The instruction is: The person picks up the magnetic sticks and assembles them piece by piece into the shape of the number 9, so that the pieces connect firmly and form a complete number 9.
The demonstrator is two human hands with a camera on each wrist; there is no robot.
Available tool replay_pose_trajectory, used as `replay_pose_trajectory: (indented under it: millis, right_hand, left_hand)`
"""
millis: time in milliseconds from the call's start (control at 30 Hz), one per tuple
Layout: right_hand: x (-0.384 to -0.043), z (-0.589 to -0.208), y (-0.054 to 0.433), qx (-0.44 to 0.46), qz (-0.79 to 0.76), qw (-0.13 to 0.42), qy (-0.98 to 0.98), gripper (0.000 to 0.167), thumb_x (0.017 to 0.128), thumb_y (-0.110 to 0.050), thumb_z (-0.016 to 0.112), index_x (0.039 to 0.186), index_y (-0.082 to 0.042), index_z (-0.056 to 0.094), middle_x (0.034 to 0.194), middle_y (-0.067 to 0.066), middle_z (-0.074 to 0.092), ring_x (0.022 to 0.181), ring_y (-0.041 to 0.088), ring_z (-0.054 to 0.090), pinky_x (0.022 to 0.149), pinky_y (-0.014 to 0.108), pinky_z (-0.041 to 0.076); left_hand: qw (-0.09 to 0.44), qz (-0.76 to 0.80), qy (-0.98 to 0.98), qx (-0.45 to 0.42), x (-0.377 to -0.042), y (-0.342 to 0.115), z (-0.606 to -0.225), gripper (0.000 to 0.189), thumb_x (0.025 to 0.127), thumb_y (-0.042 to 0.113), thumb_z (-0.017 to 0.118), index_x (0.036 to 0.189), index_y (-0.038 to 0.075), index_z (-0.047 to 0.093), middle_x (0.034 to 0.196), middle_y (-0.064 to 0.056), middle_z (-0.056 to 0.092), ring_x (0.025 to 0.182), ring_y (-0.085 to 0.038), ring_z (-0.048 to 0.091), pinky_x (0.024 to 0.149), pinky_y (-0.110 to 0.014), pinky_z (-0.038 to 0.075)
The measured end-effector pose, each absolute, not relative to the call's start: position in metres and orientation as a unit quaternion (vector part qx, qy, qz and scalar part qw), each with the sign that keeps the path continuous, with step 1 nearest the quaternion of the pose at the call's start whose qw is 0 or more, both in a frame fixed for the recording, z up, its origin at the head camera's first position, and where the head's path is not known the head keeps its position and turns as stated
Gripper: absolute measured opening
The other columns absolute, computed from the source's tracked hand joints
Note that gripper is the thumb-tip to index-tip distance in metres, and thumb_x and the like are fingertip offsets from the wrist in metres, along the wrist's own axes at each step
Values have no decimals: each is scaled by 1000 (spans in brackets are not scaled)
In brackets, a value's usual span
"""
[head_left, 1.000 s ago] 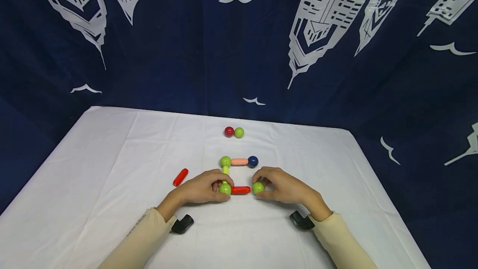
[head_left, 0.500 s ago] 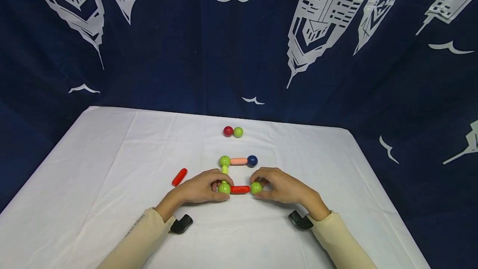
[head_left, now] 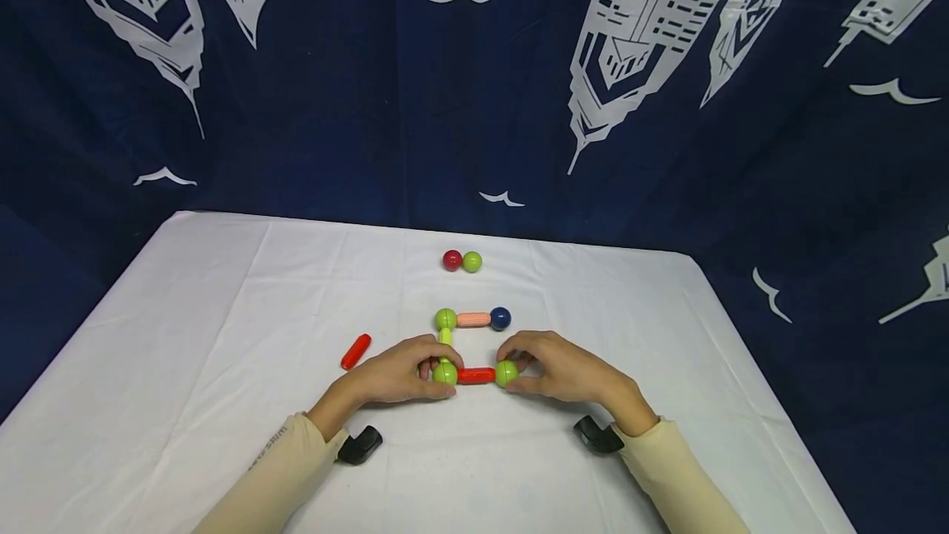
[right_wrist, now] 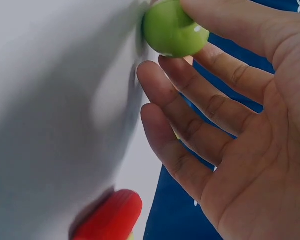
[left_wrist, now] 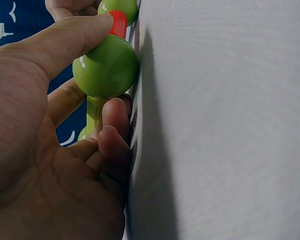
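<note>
My left hand [head_left: 404, 371] pinches a green ball [left_wrist: 106, 66] at the near left corner of a ball-and-stick figure. From that ball a red stick [head_left: 476, 376] runs right and a yellow-green stick [head_left: 446, 337] runs away from me. With thumb and fingertips, my right hand [head_left: 556, 369] holds a second green ball [right_wrist: 175, 27] against the red stick's right end. The yellow-green stick leads to a far green ball [head_left: 446, 319], joined by a salmon stick [head_left: 473, 320] to a dark blue ball [head_left: 500, 319].
A loose red stick [head_left: 356, 352] lies left of the figure on the white-covered table [head_left: 222, 369]. Farther back, a red ball [head_left: 452, 260] and a green ball [head_left: 472, 262] sit side by side. Behind the table hangs a dark blue printed cloth [head_left: 334, 105].
My right hand has moved slightly left with its green ball, closing the gap to the red stick's end. The left hand has stayed on its ball.
</note>
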State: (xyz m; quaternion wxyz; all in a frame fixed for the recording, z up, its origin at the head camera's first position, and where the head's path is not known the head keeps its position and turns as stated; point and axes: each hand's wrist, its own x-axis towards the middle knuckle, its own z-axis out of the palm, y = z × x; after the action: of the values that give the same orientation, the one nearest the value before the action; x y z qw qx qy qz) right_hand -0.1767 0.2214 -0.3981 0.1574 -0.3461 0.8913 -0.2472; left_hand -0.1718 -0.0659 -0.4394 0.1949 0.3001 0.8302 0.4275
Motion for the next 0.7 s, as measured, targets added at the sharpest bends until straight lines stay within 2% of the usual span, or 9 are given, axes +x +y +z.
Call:
replay_pose_trajectory:
  millis: [333,700]
  right_hand:
    - [-186,-392,243,-330,-271,144,892,35,89,-19,77,120,-8,66,116,3,69,95,19,67,83,36,54]
    - [-192,-386,267,-305,-275,130,902,36,88,-16,78,120,-7,67,113,6,69,98,25,63,90,39,53]
  left_hand:
    - [201,425,831,296,-172,-66,-440,29,89,30,75,116,19,69,94,0,53,81,-14,50,69,-24,42]
    - [202,430,829,296,-172,-66,-438,30,89,29,76,116,19,69,94,0,52,81,-14,50,69,-24,42]
